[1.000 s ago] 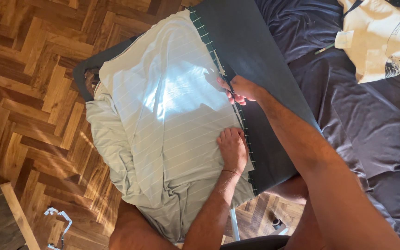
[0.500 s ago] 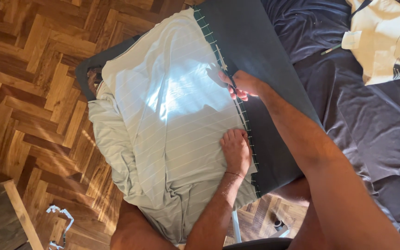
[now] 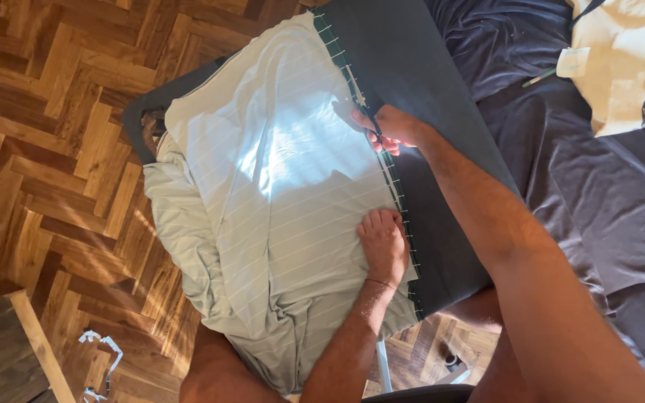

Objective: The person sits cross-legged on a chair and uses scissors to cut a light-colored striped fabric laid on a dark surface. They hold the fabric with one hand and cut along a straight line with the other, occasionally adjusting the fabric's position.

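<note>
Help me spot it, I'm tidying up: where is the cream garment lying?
In the head view the cream garment lies at the top right, on the dark purple bedsheet, right of the grey ironing board.

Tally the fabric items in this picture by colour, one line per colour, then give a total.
Pale green striped cloth under the left hand and right hand: 1
Dark grey board cover: 1
Dark purple bedsheet: 1
Cream printed garment: 1
Total: 4
</note>
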